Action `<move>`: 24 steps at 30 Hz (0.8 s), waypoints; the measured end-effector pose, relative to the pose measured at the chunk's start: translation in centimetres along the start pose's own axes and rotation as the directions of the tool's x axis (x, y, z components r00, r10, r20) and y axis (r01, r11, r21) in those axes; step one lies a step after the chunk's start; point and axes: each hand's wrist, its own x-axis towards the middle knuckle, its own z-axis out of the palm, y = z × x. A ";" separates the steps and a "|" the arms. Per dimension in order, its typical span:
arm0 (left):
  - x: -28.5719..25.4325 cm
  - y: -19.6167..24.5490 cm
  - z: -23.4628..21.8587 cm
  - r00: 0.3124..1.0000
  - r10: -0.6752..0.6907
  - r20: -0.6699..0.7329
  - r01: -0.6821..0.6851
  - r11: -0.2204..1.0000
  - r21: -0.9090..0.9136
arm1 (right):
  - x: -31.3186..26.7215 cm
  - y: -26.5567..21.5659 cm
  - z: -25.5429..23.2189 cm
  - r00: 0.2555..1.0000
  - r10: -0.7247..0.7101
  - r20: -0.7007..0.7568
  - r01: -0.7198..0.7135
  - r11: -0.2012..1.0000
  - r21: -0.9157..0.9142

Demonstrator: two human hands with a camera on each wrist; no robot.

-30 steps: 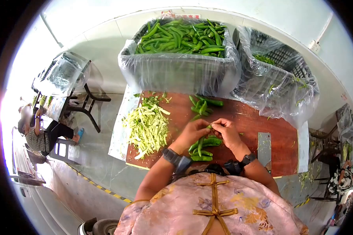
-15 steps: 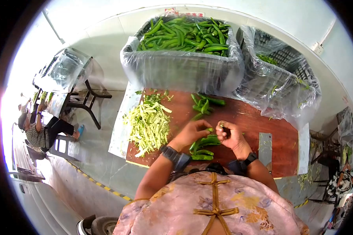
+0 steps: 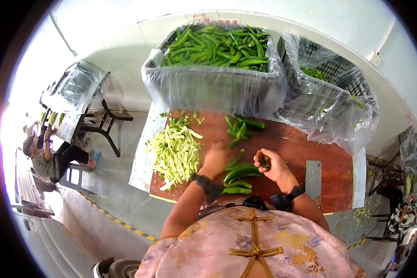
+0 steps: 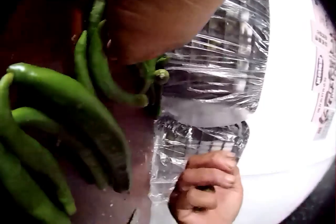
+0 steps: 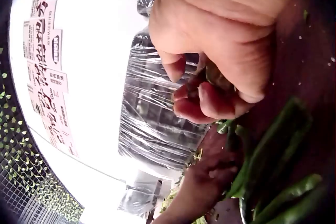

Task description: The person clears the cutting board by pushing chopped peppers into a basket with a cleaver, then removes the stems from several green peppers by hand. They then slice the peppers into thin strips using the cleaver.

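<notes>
My left hand point(image 3: 214, 161), blurred in the head view, is over the brown board point(image 3: 292, 143) with no object visible in its fingers. Just beyond it lies a small pile of green peppers point(image 3: 241, 131). One pepper point(image 3: 236, 159) rests on the board between my two hands, and several more peppers point(image 3: 241, 174) lie nearer my body. The fingers of my right hand point(image 3: 275, 167) curl around a small bunch of dark green pepper stems point(image 3: 264, 161). A green piece point(image 5: 218, 77) shows inside that palm in the right wrist view.
Pale green shreds point(image 3: 176, 155) are heaped at the board's left. A flat metal blade point(image 3: 313, 178) lies on the right. Behind stand a plastic-lined crate point(image 3: 213, 88) full of peppers and a second lined crate point(image 3: 319, 106) with few greens. A person point(image 3: 48, 155) sits far left.
Both hands were together at one pepper, then came apart. The left has let a pepper down on the board and moved left and away from the body. The right hand has turned palm up.
</notes>
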 end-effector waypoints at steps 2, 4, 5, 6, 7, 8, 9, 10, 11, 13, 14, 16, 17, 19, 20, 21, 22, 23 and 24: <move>0.1 -0.4 0.3 1.000 -0.019 0.000 0.019 0.999 -0.041 | 0.2 0.3 -0.3 1.000 -0.007 0.002 0.008 0.998 -0.055; 0.6 -0.8 -0.1 0.994 -0.027 0.109 0.048 0.978 -0.201 | 0.1 0.3 -0.2 1.000 -0.001 0.014 0.002 0.995 -0.096; 0.5 -0.9 -0.2 0.993 -0.025 0.112 0.048 0.978 -0.202 | 0.0 0.5 -0.2 1.000 -0.022 0.001 0.022 0.993 -0.114; 0.5 0.0 -1.5 0.983 -0.129 0.131 0.171 0.904 -0.392 | -0.3 0.6 0.0 1.000 -0.019 -0.004 0.018 0.994 -0.110; 0.6 0.4 -2.2 0.959 -0.227 0.167 0.282 0.778 -0.561 | -0.4 0.6 0.3 0.998 -0.049 -0.030 0.044 0.986 -0.159; 0.8 0.2 -2.3 0.959 -0.227 0.169 0.283 0.778 -0.561 | -0.4 0.4 0.6 0.995 -0.082 -0.053 0.069 0.975 -0.211; 1.0 -0.2 -2.2 0.965 -0.213 0.154 0.262 0.728 -0.634 | -0.5 0.3 0.9 0.995 -0.082 -0.054 0.068 0.975 -0.211; 0.9 -0.5 -2.0 0.970 -0.201 0.137 0.238 0.672 -0.701 | -0.6 0.3 1.3 0.993 -0.100 -0.069 0.082 0.970 -0.231; 0.9 -1.1 -1.3 0.966 -0.185 0.180 0.256 0.587 -0.768 | -0.6 0.1 1.8 0.989 -0.120 -0.082 0.096 0.963 -0.251; 1.0 0.0 -2.1 0.969 -0.158 0.192 0.248 0.557 -0.793 | -0.7 -0.4 2.6 0.989 -0.138 -0.060 0.117 0.954 -0.276; 1.1 0.6 -2.5 0.970 -0.129 0.204 0.242 0.526 -0.816 | -0.8 -0.6 2.9 0.987 -0.156 -0.040 0.138 0.945 -0.298; 1.1 1.4 -3.4 0.961 -0.095 0.260 0.272 0.496 -0.824 | -0.9 -0.9 4.0 0.981 -0.191 -0.038 0.169 0.934 -0.315; 1.0 1.6 -3.6 0.948 -0.059 0.314 0.304 0.467 -0.830 | -0.9 -0.9 4.3 0.974 -0.223 -0.036 0.199 0.922 -0.332; 1.0 1.8 -3.6 0.950 -0.060 0.307 0.291 0.528 -0.798 | -1.0 -0.8 4.4 0.964 -0.264 -0.045 0.224 0.887 -0.404; 1.0 1.9 -3.7 0.953 -0.060 0.298 0.275 0.587 -0.761 | -1.1 -0.7 4.5 0.951 -0.305 -0.048 0.247 0.845 -0.474; 1.0 2.0 -3.9 0.953 -0.059 0.298 0.275 0.586 -0.762 | -1.0 -0.6 4.4 0.951 -0.306 -0.050 0.247 0.844 -0.476; 1.0 2.1 -4.0 0.951 -0.050 0.306 0.273 0.601 -0.751 | -1.0 -0.4 4.2 0.932 -0.354 -0.074 0.264 0.806 -0.531; 1.0 2.2 -4.2 0.949 -0.042 0.314 0.272 0.616 -0.739 | -0.9 -0.2 4.0 0.911 -0.401 -0.094 0.275 0.763 -0.584; 0.9 2.5 -4.4 0.949 -0.043 0.313 0.273 0.614 -0.740 | -0.7 0.0 3.7 0.912 -0.400 -0.095 0.274 0.763 -0.586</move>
